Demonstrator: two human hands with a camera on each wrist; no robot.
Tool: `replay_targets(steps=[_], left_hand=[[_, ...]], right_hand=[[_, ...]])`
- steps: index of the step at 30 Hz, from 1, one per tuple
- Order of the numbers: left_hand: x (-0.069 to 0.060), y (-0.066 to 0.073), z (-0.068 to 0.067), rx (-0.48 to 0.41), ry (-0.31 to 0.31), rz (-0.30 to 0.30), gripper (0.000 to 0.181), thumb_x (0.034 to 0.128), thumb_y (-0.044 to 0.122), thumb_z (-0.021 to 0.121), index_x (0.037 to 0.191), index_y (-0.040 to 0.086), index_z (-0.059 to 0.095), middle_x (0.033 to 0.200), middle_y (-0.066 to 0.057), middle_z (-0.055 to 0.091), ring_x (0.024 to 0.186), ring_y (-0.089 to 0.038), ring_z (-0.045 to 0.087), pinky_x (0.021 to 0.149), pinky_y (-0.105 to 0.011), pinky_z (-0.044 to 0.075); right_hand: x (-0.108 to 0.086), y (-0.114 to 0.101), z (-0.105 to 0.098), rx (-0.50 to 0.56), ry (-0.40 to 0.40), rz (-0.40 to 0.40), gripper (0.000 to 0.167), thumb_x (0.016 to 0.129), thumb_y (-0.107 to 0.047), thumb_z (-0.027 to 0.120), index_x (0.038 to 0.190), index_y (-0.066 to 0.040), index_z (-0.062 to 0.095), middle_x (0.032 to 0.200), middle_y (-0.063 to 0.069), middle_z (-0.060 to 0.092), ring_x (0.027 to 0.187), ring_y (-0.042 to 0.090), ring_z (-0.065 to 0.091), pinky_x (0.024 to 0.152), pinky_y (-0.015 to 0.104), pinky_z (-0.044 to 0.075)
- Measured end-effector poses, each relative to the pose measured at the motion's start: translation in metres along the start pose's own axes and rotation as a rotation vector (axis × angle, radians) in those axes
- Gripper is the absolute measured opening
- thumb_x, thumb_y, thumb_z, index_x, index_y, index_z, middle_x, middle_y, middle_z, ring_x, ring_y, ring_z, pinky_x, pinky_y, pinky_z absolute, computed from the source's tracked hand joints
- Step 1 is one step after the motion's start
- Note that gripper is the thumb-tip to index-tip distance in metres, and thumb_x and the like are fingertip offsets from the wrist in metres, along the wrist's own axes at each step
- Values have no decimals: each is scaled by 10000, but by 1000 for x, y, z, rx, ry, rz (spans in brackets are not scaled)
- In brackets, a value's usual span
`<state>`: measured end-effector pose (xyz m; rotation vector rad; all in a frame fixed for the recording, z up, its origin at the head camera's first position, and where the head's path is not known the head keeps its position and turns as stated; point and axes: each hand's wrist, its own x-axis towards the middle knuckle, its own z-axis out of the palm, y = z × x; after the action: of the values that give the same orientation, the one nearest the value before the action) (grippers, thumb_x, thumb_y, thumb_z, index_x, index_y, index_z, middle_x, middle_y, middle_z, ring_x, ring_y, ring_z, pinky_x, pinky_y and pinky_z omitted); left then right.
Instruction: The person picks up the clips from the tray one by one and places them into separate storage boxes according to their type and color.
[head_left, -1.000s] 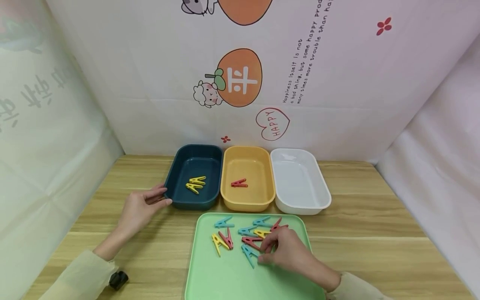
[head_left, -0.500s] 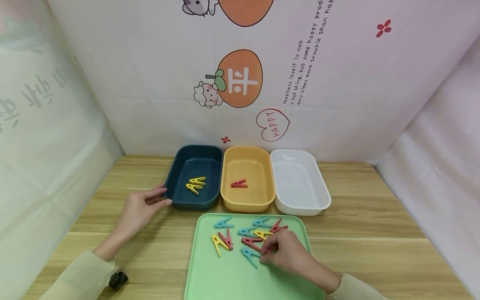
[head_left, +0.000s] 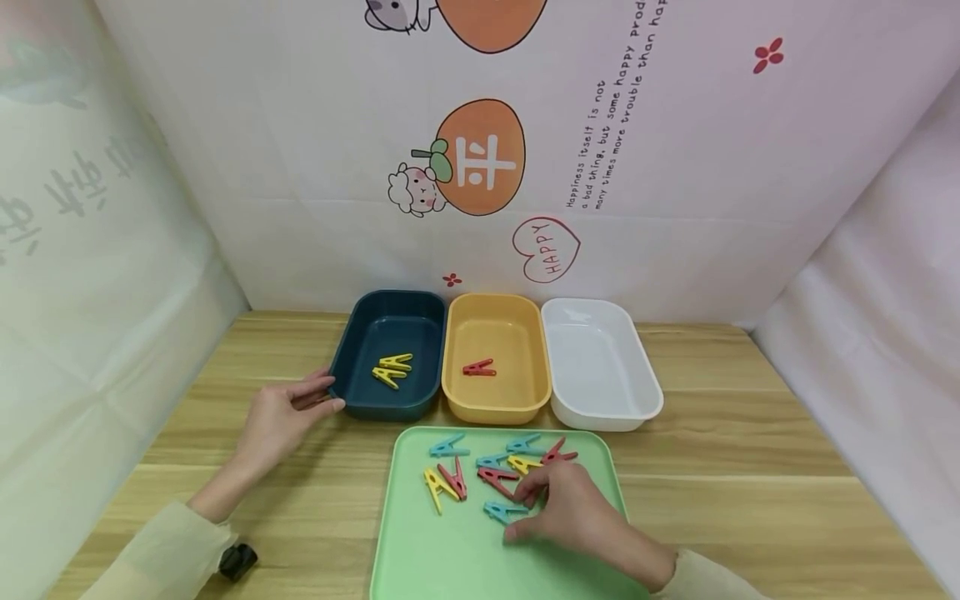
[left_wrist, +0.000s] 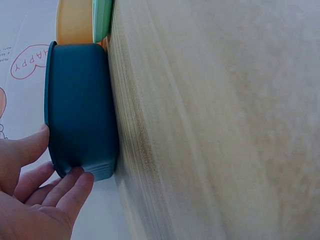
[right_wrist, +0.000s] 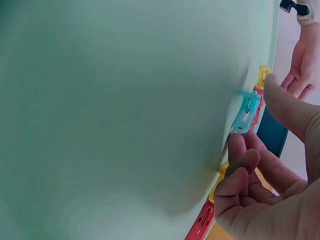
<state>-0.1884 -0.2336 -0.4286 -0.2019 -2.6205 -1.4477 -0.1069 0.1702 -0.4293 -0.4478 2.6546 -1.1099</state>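
My left hand (head_left: 281, 417) touches the near left corner of a dark blue box (head_left: 387, 412). In the left wrist view its thumb lies at the rim and the straight fingers (left_wrist: 65, 192) against the outer wall. Over a light green tray (head_left: 427, 567), my right hand (head_left: 573, 512) has thumb and index finger spread to either side of a light blue clothespin (head_left: 501, 510). That clothespin (right_wrist: 247, 112) appears in the gap between them in the right wrist view; how firmly they touch it is unclear. Several red, yellow and light blue clothespins lie just beyond, including a red one (head_left: 495, 478).
An orange-yellow box (head_left: 497, 412) with a red clothespin and a white box (head_left: 603, 417) stand right of the blue one, which holds two yellow clothespins (head_left: 390, 369). A printed white cloth (head_left: 322, 167) hangs behind. A small black object (head_left: 237, 562) is at the left sleeve.
My right thumb and index finger have spread wider apart. The light blue clothespin by them has turned, and the red one beyond it has shifted slightly left. My left hand stays put.
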Motion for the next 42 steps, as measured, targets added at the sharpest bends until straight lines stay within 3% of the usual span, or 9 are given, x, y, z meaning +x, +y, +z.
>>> replay_targets(steps=[12,19,42], left_hand=[[1,0,-1,8,-5,4,460,964,173,814,1330,-73,685,1470,-195,578,1177,-354,690,830,-206,602],[2,-1,-1,-11,-20,-8,478,967,179,813,1344,-80,672,1490,-190,561,1202,-355,676,837,-219,604],[0,0,-1,-16,-21,-5,474,970,179,809,1341,-82,673,1487,-199,562,1198,-360,678,837,-221,606]], right_hand=[[-8,2,1,-107,49,-21,307,655,-197,1026,862,-180,800,798,-124,649,764,105,557,667,266,484],[-10,7,-4,-95,40,11,317,666,-248,1027,892,-176,817,832,-119,666,781,117,562,674,269,491],[-19,16,-6,-90,89,20,341,658,-138,1019,937,-144,823,842,-80,642,686,78,518,587,244,463]])
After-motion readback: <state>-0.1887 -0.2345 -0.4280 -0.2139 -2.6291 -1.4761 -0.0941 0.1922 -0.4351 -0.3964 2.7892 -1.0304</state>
